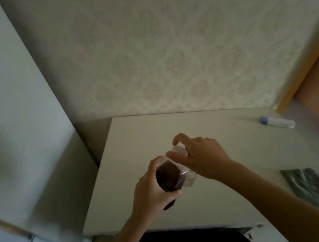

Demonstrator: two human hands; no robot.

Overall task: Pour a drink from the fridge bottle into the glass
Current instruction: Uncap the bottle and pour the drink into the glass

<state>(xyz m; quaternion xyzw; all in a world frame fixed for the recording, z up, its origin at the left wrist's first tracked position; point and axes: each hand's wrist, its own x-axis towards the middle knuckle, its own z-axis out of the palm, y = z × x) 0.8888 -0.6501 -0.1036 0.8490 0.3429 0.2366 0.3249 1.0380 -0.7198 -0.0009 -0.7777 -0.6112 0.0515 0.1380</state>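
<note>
A clear plastic bottle [168,176] of dark drink is held upright over the white table [231,151]. My left hand [151,192] is wrapped around its body from the left. My right hand [198,158] reaches over the top, with fingers curled at the bottle's pale cap [177,151]. Right of the bottle and under my right wrist a clear glass [191,179] shows faintly on the table; its rim is blurred and partly hidden.
A white fridge [9,122] stands close on the left, its door edge near the table corner. A small tube with a blue cap [276,122] lies at the back right, and a dark green packet [311,187] at the front right. Patterned wall behind.
</note>
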